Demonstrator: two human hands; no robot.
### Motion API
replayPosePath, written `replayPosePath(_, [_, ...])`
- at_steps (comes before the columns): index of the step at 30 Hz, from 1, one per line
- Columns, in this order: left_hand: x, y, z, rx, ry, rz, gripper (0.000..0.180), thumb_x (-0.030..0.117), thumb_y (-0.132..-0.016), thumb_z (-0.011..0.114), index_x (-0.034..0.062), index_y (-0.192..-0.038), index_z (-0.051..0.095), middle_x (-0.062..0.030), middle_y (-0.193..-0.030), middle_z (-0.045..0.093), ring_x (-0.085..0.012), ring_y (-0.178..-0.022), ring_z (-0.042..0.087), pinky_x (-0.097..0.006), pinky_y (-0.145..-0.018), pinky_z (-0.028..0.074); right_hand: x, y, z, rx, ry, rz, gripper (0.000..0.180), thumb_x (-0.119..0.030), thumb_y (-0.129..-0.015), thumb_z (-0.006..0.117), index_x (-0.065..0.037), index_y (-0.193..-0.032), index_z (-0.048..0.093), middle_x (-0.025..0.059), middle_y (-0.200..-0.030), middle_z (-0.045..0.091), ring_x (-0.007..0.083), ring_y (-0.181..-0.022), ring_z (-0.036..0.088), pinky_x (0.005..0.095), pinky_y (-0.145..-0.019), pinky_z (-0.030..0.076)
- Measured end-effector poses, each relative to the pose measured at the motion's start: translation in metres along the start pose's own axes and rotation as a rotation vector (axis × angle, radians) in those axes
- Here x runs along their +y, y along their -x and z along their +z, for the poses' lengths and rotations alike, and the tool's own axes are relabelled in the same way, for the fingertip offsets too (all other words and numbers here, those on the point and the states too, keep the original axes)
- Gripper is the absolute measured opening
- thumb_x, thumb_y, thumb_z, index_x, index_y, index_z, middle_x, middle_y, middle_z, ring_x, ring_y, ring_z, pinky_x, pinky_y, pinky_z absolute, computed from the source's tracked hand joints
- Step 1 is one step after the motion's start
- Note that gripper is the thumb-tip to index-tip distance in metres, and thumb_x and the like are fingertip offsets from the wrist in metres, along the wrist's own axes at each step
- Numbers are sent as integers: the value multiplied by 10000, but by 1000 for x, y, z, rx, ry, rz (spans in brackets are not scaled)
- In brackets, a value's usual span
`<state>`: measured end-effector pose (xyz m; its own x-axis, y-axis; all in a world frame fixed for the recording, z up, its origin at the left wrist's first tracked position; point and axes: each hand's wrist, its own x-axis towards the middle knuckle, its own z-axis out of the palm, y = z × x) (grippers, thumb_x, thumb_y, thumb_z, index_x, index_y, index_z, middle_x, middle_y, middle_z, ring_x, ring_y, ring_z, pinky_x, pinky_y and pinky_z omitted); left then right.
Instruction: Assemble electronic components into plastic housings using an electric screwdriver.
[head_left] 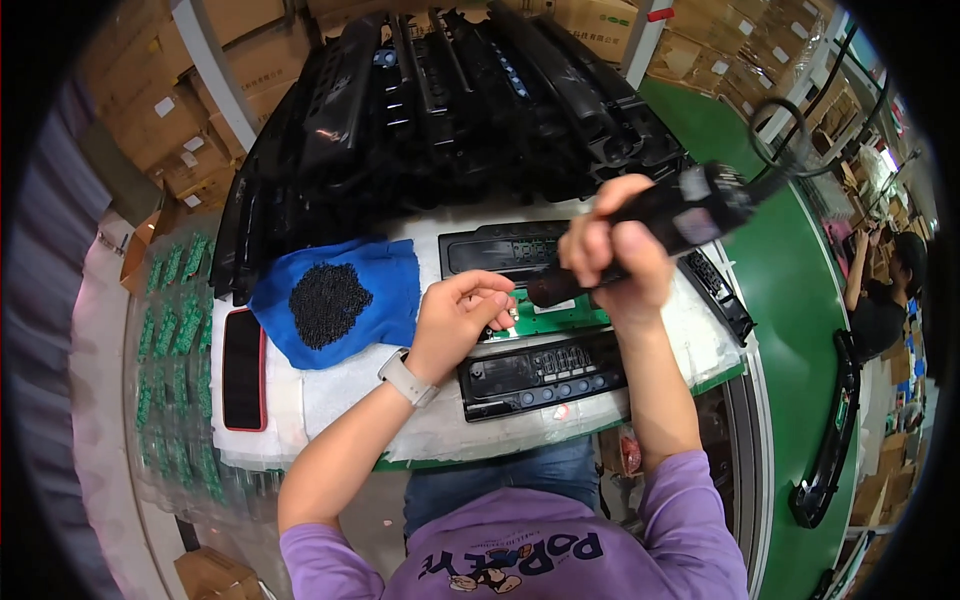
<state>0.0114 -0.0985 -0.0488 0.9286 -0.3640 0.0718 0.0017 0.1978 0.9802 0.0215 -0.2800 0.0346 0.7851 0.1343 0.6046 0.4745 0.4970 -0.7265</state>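
My right hand [632, 262] is wrapped round a black electric screwdriver [690, 208], its cord running off to the upper right. The tool slants down to the left, and its nose hangs over a green circuit board [565, 318]. My left hand [462, 318], with a pale watch on the wrist, is closed in a pinch right beside the tool's nose; whatever the fingertips hold is too small to name. The board lies between a black plastic panel [478, 250] behind it and another black panel [540, 376] nearer me. The screwdriver's tip is hidden.
Left of my hand, a blue cloth [392, 268] bears a heap of small black screws [328, 306]. A phone [244, 372] with a red edge lies beside it. Long black panels [440, 120] are piled behind. Green boards [180, 330] in clear trays stand far left; a person [885, 300] is far right.
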Motion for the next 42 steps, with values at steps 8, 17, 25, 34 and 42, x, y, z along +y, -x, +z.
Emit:
replayPosePath(8, [40,19,12,-45,65,-69,168,-23,-888,573,-71,-1037,634,-143,-885,678,-184,-768,681,-245,-682,540,-19,2,-21,170,-477,-115,299,-336,-940,438,-56,-1003,519,30,-603,474,144,-452,440,340,-537,430])
replayPosePath(17, [39,24,13,-24,61,-115,140,-69,-836,623,-72,-976,634,-143,-895,677,-211,-805,691,-261,-725,555,-22,8,-15,197,-439,-40,299,-330,-920,456,-53,-1012,515,29,-604,485,151,-427,443,355,-527,438])
replayPosePath(25, [38,24,7,-69,306,-238,133,-26,-856,621,-45,-987,609,-148,-877,680,-209,-757,691,-244,-663,531,-22,9,-16,162,-445,-92,347,-385,-936,449,-62,-1043,517,21,-614,488,142,-449,455,356,-554,446])
replayPosePath(34, [39,23,9,-116,151,-233,129,-58,-829,641,-41,-952,609,-128,-862,677,-191,-770,689,-227,-650,529,-26,8,-19,100,-464,-22,331,-350,-933,428,-51,-1043,516,24,-609,484,146,-427,441,356,-540,440])
replayPosePath(42, [35,23,10,-104,148,-236,129,-65,-815,655,-40,-935,615,-108,-856,670,-178,-769,686,-224,-659,533,-24,10,-15,95,-429,-48,317,-332,-927,448,-45,-1051,499,33,-606,482,145,-431,447,351,-538,446])
